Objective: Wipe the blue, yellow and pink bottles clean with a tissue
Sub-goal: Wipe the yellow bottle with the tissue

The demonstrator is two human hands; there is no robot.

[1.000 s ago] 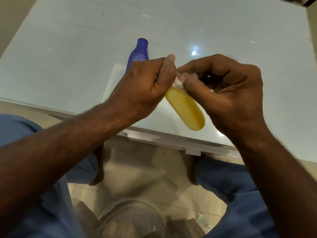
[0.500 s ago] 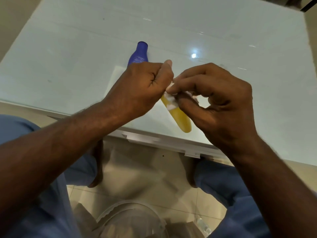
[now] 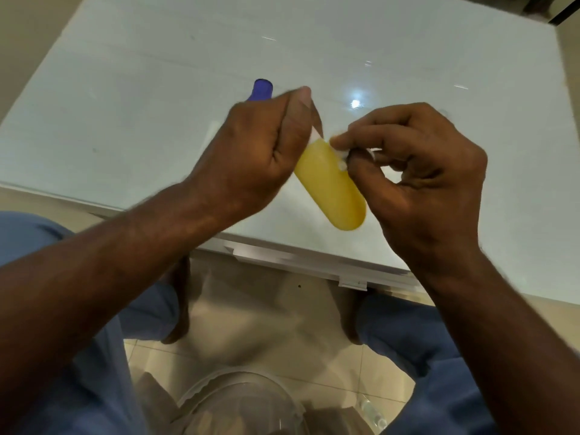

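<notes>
My left hand (image 3: 260, 152) grips the top end of a yellow bottle (image 3: 332, 186), which slants down to the right above the table's near edge. My right hand (image 3: 417, 177) pinches a small white tissue (image 3: 340, 153) against the bottle's upper right side. A blue bottle (image 3: 262, 88) lies on the table behind my left hand; only its cap end shows. No pink bottle is in view.
The white glossy table (image 3: 157, 105) fills the upper view, its near edge (image 3: 298, 262) running under my wrists. Below it are my knees in blue trousers, bare feet on beige tiles, and a clear plastic container (image 3: 241, 400) on the floor.
The tissue hand slid down over the yellow bottle, then came back up its side, so more of the bottle shows now. My left hand kept its hold on the top end.
</notes>
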